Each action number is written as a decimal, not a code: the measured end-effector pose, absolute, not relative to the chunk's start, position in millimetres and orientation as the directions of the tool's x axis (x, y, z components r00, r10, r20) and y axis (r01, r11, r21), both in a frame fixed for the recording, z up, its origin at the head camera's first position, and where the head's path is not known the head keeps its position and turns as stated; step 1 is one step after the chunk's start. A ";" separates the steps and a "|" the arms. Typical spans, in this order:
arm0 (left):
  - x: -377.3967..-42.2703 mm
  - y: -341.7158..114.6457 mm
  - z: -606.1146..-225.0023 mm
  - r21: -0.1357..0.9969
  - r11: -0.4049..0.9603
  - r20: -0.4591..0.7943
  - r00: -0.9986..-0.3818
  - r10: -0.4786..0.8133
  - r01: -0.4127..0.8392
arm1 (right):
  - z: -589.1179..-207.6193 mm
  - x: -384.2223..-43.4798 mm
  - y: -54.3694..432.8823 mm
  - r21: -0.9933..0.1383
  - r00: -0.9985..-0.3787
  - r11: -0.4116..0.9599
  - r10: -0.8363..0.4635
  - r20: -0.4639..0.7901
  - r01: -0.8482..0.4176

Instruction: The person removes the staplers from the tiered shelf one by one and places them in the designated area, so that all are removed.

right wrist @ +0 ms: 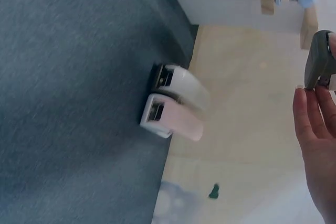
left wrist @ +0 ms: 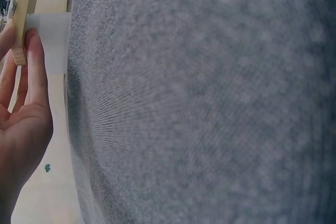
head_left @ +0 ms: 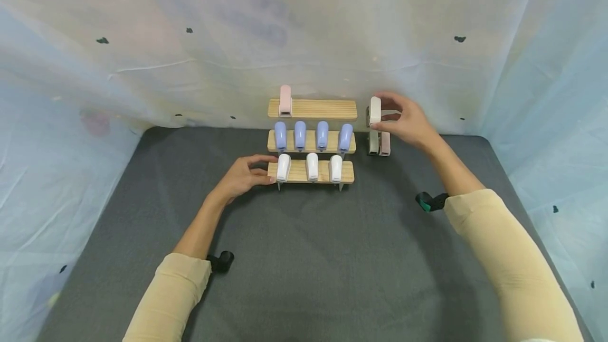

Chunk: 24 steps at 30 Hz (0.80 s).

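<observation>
My left hand [head_left: 241,177], nearly closed, pinched the wooden rack [head_left: 328,108] at its 8 o'clock | my right hand [head_left: 408,122], half-closed, gripped an off-white stapler [head_left: 375,110], rack's 2 o'clock

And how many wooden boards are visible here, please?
3: a top board bearing a pink stapler, a middle board bearing four blue staplers, and a bottom board with three white staplers, its left end held by the left hand.
</observation>
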State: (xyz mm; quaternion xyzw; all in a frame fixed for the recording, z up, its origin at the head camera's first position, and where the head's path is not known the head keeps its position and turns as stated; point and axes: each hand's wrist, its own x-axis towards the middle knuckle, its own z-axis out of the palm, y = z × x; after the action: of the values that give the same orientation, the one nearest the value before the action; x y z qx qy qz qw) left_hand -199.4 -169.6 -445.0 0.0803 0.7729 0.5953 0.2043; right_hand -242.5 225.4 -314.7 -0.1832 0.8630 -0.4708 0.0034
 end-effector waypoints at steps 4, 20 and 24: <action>-198.9 -170.7 -447.0 0.956 0.271 -0.209 -0.909 0.361 -0.112 | -316.8 -240.9 233.5 -0.807 -0.937 0.507 -0.313 0.155 -0.303; -196.5 -170.5 -447.9 0.963 0.255 -0.179 -0.912 0.369 -0.085 | -366.3 -261.7 283.5 -0.752 -0.951 0.606 -0.295 0.092 -0.261; -196.7 -169.8 -447.3 0.964 0.251 -0.184 -0.913 0.364 -0.094 | -374.9 -261.8 294.0 -0.751 -0.953 0.618 -0.299 0.050 -0.233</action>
State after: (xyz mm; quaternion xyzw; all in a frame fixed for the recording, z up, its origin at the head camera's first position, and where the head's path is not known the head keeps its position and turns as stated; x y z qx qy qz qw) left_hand -196.7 -169.8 -447.3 0.0880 0.7679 0.6057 0.1890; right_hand -261.8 294.0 -374.9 -0.1481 0.8986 -0.4111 0.0401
